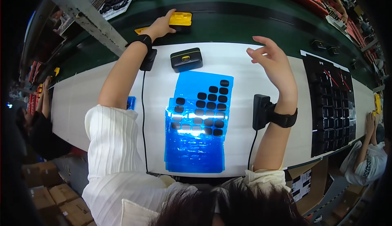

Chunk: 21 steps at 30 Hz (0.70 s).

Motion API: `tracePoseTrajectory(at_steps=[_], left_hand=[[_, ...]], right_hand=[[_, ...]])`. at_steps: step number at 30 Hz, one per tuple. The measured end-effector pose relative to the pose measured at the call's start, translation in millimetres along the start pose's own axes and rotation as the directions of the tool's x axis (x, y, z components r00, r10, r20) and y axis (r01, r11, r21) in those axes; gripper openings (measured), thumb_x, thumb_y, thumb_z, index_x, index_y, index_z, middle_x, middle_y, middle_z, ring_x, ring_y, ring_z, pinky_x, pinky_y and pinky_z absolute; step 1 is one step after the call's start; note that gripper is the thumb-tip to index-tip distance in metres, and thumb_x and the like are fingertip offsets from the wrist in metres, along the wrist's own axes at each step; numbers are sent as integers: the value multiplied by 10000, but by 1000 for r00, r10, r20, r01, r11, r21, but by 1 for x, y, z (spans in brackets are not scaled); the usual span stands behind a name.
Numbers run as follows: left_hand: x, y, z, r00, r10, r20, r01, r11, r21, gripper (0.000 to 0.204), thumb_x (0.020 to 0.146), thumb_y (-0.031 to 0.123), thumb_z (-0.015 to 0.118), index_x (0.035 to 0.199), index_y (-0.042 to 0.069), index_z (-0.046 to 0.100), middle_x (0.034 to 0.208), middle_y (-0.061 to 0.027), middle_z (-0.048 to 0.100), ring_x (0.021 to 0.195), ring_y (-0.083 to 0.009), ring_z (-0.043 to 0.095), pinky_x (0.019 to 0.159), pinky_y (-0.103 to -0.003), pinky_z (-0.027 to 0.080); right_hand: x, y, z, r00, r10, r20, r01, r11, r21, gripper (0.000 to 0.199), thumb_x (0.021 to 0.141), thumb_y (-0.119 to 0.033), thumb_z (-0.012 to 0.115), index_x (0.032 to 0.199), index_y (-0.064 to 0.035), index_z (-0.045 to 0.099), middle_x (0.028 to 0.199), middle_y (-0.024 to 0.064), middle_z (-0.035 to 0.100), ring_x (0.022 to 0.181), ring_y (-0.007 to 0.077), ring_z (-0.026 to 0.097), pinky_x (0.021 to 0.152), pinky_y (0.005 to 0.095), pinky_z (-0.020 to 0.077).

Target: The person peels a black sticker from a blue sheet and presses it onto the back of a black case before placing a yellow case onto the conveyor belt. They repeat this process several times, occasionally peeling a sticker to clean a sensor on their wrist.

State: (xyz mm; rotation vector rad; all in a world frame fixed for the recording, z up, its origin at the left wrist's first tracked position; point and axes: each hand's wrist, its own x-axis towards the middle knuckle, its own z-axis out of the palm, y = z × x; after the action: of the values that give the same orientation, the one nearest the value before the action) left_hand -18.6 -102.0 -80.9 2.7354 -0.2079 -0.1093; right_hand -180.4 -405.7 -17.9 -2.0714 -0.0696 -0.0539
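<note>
At the far side, my left hand (161,26) reaches onto the green belt and grips an open case (180,18), yellow inside and black outside, with thumb and fingers at its left edge. Another yellow piece (141,30) shows partly behind my left wrist. My right hand (270,60) hangs in the air over the right of the white table, holding nothing, its index finger stretched out and the other fingers loosely bent. Between my hands stands a closed black case (186,59) with a yellow latch. Nearer me lie blue film sheets (194,152) bearing rows of black rounded-square pads (211,97).
A green belt (228,22) runs along the white table's (163,144) far edge. A metal post (87,18) rises at the left. At right lies a black sheet with compartments (332,116). Cables run from both my wrist straps. Other people work at both sides.
</note>
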Motion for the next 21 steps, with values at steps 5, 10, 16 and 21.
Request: tracePoseTrajectory(at_steps=[5, 10, 16, 21], left_hand=[[-7, 3, -3, 997, -79, 19, 71, 962, 262, 667, 746, 79, 627, 1297, 168, 260, 1234, -187, 404, 1122, -315, 419, 959, -332, 334], [-32, 18, -6, 953, 126, -274, -33, 947, 319, 558, 752, 134, 618, 1244, 124, 354, 1197, -185, 435, 1079, -307, 452, 925, -333, 363], [-139, 97, -20, 976, 179, -127, -215, 897, -386, 247, 731, 182, 638, 922, 39, 574, 857, -80, 584, 806, -149, 557, 690, -255, 452], [-157, 111, 20, 903, 302, -306, -377, 898, -227, 354, 641, 78, 673, 969, 46, 545, 1005, -116, 537, 940, -272, 519, 807, -322, 421]], right_hand=[[-5, -6, 13, 998, -7, 68, 13, 997, -82, 356, 727, -207, 640, 1033, -49, 550, 751, 29, 579, 715, 132, 548, 688, 247, 413], [9, 13, 29, 982, 35, 183, 7, 974, -227, 297, 668, -144, 676, 932, -61, 566, 795, 47, 570, 751, 149, 542, 673, 258, 424], [10, 36, 47, 928, 129, 349, 58, 877, -478, 457, 557, -92, 747, 957, -70, 528, 882, 91, 565, 779, 220, 543, 683, 299, 447], [6, 49, 69, 911, -15, 412, 252, 810, -529, 561, 495, -165, 790, 974, -82, 510, 907, 133, 573, 847, 306, 548, 724, 357, 446]])
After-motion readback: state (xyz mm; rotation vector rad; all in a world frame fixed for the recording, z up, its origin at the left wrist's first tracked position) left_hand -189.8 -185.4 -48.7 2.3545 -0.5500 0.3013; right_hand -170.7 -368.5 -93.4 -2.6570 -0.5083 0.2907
